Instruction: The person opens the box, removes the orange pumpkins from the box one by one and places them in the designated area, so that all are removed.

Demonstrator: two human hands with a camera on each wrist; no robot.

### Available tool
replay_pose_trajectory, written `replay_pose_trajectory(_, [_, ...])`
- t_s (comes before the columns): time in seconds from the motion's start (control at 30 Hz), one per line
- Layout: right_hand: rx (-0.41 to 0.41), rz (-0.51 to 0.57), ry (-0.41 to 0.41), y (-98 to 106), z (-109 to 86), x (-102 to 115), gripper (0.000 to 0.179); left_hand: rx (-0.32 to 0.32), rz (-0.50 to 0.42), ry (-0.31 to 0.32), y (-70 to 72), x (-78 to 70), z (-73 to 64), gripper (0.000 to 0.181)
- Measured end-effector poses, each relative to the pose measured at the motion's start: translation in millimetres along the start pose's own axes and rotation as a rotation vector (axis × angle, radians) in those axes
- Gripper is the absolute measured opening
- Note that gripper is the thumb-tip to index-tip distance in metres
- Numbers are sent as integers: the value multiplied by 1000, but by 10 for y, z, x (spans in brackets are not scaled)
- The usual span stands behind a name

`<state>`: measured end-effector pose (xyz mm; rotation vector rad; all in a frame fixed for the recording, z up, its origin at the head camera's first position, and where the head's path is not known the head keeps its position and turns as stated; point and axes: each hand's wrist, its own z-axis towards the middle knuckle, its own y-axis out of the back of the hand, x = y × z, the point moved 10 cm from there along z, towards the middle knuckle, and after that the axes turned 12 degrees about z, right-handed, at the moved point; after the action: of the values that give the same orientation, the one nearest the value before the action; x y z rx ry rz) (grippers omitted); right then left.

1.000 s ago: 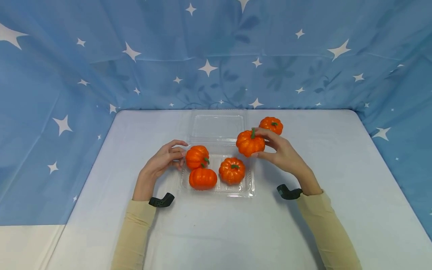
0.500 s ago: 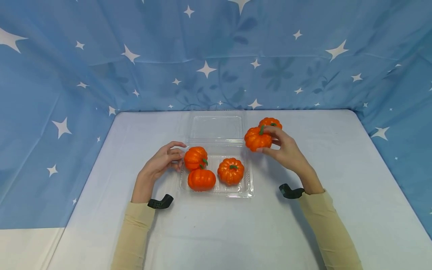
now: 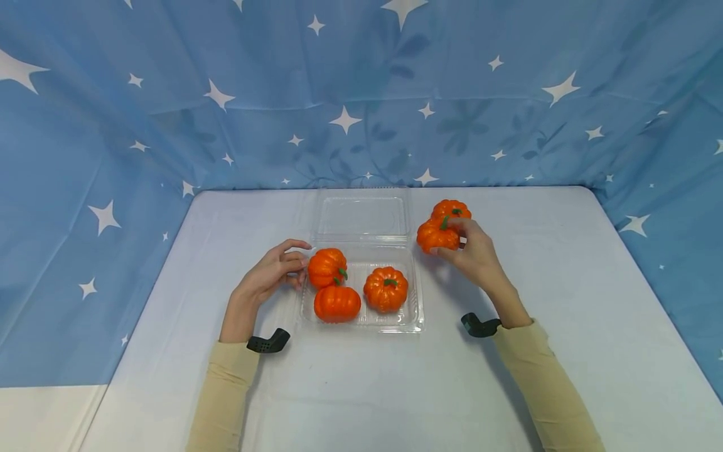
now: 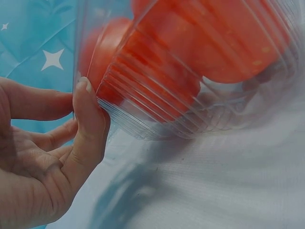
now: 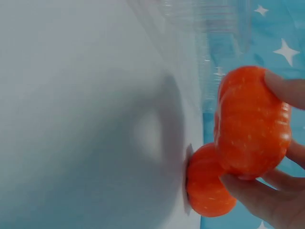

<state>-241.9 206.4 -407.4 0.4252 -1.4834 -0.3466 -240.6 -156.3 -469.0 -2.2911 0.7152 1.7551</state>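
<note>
The orange held pumpkin (image 3: 437, 236) is up in the air over the tabletop (image 3: 361, 389), to the right of the clear box (image 3: 419, 298). The right hand (image 3: 477, 256) pinches it, with the thumb low on it and a finger up by its green stem (image 3: 444, 223). Just behind it, the far pumpkin (image 3: 452, 207) sits on the tabletop. From here it is hard to say if those two pumpkins touch. Three more pumpkins are in the box. On the left side, the back pumpkin (image 3: 326, 266) leans, with its stem toward the right and the front. The front pumpkin (image 3: 337, 306) lies on its side right against it, stem facing back. The third pumpkin (image 3: 386, 290) sits on the right side of the box, apart from the other two, with its stem up. The left hand (image 3: 275, 269) is at the box's left side and pinches its thin edge between thumb and finger. The clear lid (image 3: 363, 215) lies open right behind the box. Both arms have tan sleeves (image 3: 226, 395), and a small black camera (image 3: 268, 342) sticks out at each wrist. A blue curtain (image 3: 248, 150) with white stars hangs behind the tabletop.
</note>
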Motion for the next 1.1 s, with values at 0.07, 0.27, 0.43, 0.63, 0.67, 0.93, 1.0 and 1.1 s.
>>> replay_pose_trajectory(0.07, [2, -34, 7, -26, 6, -4, 64, 3, -2, 2, -4, -4, -2, 43])
replay_pose_trajectory(0.27, [-14, -97, 33, -60, 13, 10, 62, 6, -3, 0, -16, -26, 2, 43])
replay_pose_trajectory(0.43, [-9, -133, 34, -124, 35, -21, 60, -2, 11, 9, -2, -11, -9, 42])
replay_pose_trajectory(0.63, [11, -176, 31, -213, 54, -66, 59, -6, 12, 7, 0, 14, -8, 42])
replay_pose_trajectory(0.67, [14, -183, 28, -226, 58, -74, 59, -6, 10, 5, 1, 19, -7, 42])
replay_pose_trajectory(0.93, [-53, -162, -17, -191, 36, -128, 58, -5, -2, 0, -3, 13, -3, 44])
replay_pose_trajectory(1.0, [-72, -155, -36, -179, 22, -146, 57, -3, -3, 0, -4, 10, -2, 44])
replay_pose_trajectory(1.1, [-75, -159, -47, -184, 9, -157, 59, -1, -5, 2, -5, 10, -5, 44])
